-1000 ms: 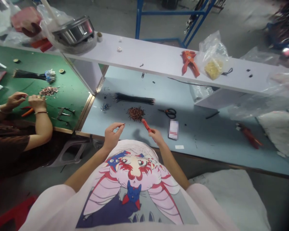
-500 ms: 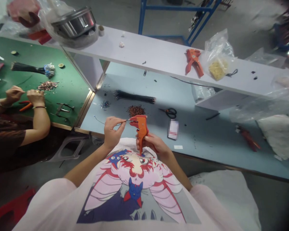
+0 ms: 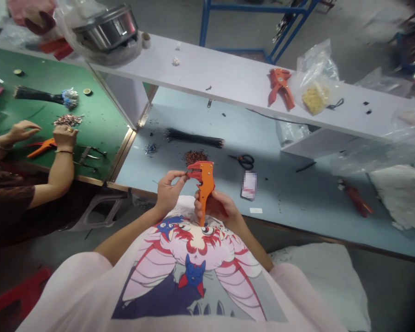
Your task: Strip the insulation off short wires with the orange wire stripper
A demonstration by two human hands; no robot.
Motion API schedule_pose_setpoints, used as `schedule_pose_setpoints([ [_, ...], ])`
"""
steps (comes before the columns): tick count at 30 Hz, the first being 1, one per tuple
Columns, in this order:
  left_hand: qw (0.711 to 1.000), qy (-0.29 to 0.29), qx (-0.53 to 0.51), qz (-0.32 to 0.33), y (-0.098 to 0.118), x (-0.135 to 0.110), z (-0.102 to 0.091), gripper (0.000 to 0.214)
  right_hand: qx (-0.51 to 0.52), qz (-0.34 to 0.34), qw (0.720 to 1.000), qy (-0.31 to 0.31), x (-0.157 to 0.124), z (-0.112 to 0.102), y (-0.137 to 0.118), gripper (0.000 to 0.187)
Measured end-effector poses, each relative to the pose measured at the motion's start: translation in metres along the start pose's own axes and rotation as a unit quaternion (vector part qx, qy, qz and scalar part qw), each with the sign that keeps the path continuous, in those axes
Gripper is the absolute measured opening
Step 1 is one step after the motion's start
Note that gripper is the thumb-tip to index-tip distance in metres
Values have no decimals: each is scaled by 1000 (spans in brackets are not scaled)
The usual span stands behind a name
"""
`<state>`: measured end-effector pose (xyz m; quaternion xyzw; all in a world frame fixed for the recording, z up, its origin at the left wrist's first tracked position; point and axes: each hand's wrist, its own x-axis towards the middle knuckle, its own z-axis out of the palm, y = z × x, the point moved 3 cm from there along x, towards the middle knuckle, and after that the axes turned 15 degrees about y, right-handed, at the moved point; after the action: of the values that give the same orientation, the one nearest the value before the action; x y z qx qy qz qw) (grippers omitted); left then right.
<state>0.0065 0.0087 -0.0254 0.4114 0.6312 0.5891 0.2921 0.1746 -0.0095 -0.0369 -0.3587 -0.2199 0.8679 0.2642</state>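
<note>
My right hand (image 3: 218,208) grips the handles of an orange wire stripper (image 3: 203,177), held upright above the near edge of the pale blue table (image 3: 297,193). My left hand (image 3: 168,190) pinches a thin dark wire, its tip right at the stripper's jaws. Just beyond the tool lies a small heap of reddish-brown terminals (image 3: 194,157). Farther back rests a bundle of black wires (image 3: 193,138).
Black scissors (image 3: 242,161) and a small card (image 3: 249,184) lie right of the heap. On the white shelf (image 3: 228,80) sit a second orange stripper (image 3: 280,86), a plastic bag (image 3: 316,76) and a steel bowl (image 3: 105,28). A co-worker's hands (image 3: 60,137) work at the green table (image 3: 100,124).
My right hand lifted the orange stripper from the table and turned it upright. My left hand brought the wire end to its jaws and moved closer. The co-worker's hands shifted.
</note>
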Motion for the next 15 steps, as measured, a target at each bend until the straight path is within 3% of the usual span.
schedule_pose_setpoints([
  [2, 998, -13, -30, -54, -6, -3, 5, 21, 1, 9, 1000, -15, 3, 0, 2, 44],
  [5, 997, 17, -37, -59, -9, -3, 4, 22, -7, 16, 1000, -13, 6, 0, 5, 44],
  [7, 998, 62, -17, -8, -5, -2, -1, 20, -6, 16, 1000, -7, 6, 0, 5, 45],
  [10, 986, 87, 41, 134, 6, -4, -8, 13, 3, 13, 1000, 3, 6, 2, 5, 46],
  [12, 974, 55, 73, 209, 12, -8, -8, 8, 10, 10, 1000, 0, 6, 4, 4, 44],
  [15, 968, -10, 89, 232, 14, -14, -4, 7, 27, 8, 999, -16, 7, 9, 5, 41],
])
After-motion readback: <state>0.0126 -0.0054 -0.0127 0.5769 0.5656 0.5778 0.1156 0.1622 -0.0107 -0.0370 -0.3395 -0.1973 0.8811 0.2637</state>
